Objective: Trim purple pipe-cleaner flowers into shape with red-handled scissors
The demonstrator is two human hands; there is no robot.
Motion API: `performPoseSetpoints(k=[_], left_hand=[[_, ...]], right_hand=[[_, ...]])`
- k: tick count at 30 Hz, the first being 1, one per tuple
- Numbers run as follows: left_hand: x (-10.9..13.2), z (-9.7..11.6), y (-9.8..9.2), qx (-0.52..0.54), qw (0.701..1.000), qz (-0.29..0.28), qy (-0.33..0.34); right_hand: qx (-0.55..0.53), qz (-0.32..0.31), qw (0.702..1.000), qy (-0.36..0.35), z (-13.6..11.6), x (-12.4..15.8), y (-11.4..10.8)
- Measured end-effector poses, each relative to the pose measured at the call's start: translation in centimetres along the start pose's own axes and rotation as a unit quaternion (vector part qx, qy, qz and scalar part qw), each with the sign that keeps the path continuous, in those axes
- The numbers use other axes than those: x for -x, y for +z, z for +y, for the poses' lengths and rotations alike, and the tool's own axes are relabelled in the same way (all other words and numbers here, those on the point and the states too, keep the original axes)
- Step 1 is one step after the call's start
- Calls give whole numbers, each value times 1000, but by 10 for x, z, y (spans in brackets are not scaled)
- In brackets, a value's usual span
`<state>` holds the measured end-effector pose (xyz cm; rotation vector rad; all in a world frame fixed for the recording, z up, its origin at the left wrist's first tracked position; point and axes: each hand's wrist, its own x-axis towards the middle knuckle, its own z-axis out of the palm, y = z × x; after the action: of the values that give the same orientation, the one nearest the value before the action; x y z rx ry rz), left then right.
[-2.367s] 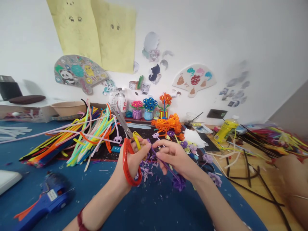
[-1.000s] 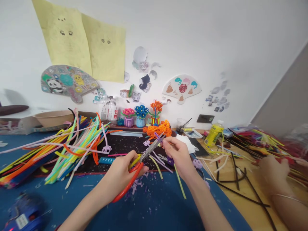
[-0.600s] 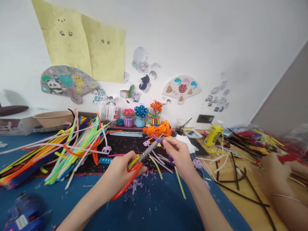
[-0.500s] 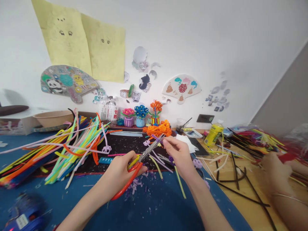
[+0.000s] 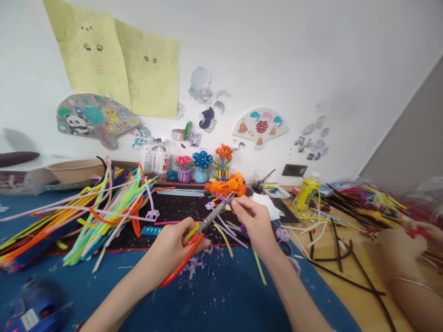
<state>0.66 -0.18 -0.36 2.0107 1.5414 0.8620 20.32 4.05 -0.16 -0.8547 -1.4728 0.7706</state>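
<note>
My left hand [image 5: 169, 244] is wrapped around the red and yellow handles of a pair of scissors [image 5: 215, 213]. The blades point up and to the right, toward my right hand [image 5: 255, 223]. Between thumb and fingertips, that hand pinches a short purple pipe cleaner [image 5: 221, 198], which lies at the blade tips. Whether the blades touch it I cannot tell. Just behind is a pile of orange pipe-cleaner flowers [image 5: 226, 186]. Purple trimmings [image 5: 194, 267] are scattered on the blue table below, and green and lilac stems lie under my hands.
Bundles of colourful pipe cleaners [image 5: 110, 207] fill the left. Small potted pipe-cleaner flowers [image 5: 202, 167] stand along the wall. A yellow bottle [image 5: 306, 192] stands at right, near black pipe cleaners [image 5: 341, 276]. Another person's hands [image 5: 401, 246] hold something red at the far right.
The scissors and my two hands keep nearly the same pose, with the purple pipe cleaner still at the tips. The view shifts slightly. The other person's hands have moved a little.
</note>
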Motion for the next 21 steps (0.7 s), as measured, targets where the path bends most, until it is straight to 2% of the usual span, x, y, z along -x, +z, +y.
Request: performPoseSetpoints(k=[9,15,21], left_hand=[[-1,-3,1,-18,1000,1,8],[0,-8,3,-56,998,-43,-5],[-1,-13,5,-105,994,-34,7]], right_hand=[[-7,3,1000,-5,5,0,2],[-5,-5,1000,-11,5,1,2],[-3,-4,1000,-18,6,1,3]])
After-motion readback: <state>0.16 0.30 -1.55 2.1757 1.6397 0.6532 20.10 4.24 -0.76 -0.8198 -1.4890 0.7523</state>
